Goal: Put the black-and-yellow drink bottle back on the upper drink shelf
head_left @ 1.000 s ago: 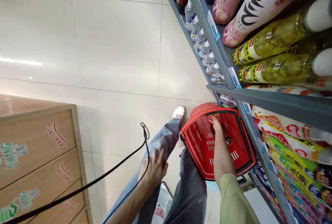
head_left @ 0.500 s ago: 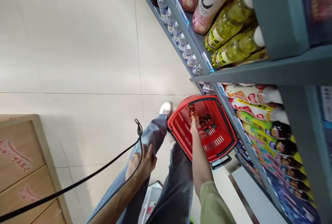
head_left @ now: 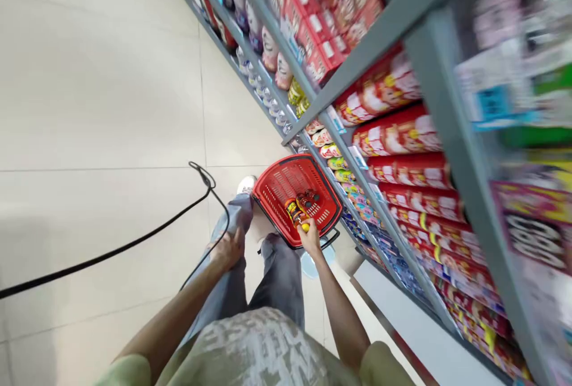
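the right hand (head_left: pixel 310 237) is closed around the yellow-capped end of a small bottle (head_left: pixel 295 213) with a red and yellow label, holding it just over the near rim of a red shopping basket (head_left: pixel 277 192). the bottle points away from the hand, into the basket, lying low and nearly flat. just past the hand, deeper in the basket, sit a few dark-capped bottles (head_left: pixel 311 199), close beside the held one; whether they touch it cannot be told. the basket stands on the tiled floor (head_left: pixel 111 106), directly ahead of the right hand and hard against the foot of the shelving. a black handle (head_left: pixel 328 242) of the basket shows just to the right of the hand, hanging low at the near rim.

the left hand (head_left: pixel 227 249) lies on the left thigh of the grey jeans (head_left: pixel 277 273), fingers curled together over the cloth and holding nothing else that can be seen. a black cable (head_left: pixel 134 242) runs from far to the left of this hand, loops just beyond it and passes down by the wrist. ahead of the left hand a white shoe (head_left: pixel 246 184) shows, just beside the basket's left corner.

to the right of the right hand rise the grey shelves (head_left: pixel 357 85), filled with red packets (head_left: pixel 393 130), rows of bottles (head_left: pixel 268 52) farther off, and coloured packets low down near the basket. the nearest shelf goods on the far right are blurred.
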Available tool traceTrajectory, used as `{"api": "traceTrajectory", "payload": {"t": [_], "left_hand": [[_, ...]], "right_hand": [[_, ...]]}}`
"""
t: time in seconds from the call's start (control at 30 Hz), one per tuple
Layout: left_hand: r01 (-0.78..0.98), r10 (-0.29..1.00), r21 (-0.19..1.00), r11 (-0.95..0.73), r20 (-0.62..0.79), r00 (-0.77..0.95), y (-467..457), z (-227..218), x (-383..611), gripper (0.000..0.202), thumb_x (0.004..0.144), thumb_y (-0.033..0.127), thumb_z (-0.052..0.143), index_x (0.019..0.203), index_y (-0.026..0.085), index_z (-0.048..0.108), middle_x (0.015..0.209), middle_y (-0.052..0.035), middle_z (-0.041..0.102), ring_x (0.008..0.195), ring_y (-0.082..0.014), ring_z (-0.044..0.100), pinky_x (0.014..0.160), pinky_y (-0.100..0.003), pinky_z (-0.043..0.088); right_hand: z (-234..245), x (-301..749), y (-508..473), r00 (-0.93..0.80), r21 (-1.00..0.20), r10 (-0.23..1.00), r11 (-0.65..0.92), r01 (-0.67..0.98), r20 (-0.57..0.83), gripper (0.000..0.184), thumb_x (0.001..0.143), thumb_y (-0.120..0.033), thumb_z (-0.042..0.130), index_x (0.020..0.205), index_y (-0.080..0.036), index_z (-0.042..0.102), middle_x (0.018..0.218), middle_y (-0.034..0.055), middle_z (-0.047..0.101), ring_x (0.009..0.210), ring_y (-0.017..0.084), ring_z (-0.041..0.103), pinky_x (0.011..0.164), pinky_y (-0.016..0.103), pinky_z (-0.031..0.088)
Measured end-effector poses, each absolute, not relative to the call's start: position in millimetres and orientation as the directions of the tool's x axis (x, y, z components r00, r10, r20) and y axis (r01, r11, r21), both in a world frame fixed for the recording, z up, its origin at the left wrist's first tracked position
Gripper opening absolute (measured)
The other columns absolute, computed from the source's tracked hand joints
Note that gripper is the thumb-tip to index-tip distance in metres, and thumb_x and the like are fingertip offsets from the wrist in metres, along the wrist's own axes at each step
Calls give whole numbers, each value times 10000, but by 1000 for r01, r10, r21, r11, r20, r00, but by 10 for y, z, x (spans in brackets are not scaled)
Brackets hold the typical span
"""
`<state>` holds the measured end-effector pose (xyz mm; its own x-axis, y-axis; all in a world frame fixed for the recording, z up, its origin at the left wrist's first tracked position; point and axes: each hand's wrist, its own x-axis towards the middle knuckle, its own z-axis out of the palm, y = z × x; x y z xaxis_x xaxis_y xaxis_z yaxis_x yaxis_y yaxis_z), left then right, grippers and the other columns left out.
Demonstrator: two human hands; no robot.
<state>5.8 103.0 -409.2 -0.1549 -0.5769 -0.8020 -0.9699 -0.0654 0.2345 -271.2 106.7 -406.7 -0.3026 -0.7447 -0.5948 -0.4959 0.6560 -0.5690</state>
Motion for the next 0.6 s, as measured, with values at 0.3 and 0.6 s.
{"api": "traceTrajectory", "payload": {"t": [0.3,0.6], "left_hand": [[-739,-628,660,132,-521,-578,1057,-2674,-583,882,837,112,709,1636,8,352,1697,-289,356,1582,-409,338,1300,-458,304],[-223,-479,968,113,-143,-866,1289,-1557,-1328,773,752,517,888,1346,82,653,1275,-159,759,1129,-327,732,1029,-425,582]], "right_hand": [[-1866,-3043,1639,-13,-676,-920,298,-673,-392,205,801,-162,628,972,-258,688,896,28,721,780,219,596,775,296,377],[17,-3576,1761,262,-672,-907,29,-740,-328,163,787,-181,627,935,-231,675,785,-43,648,676,136,486,682,251,325]]}}
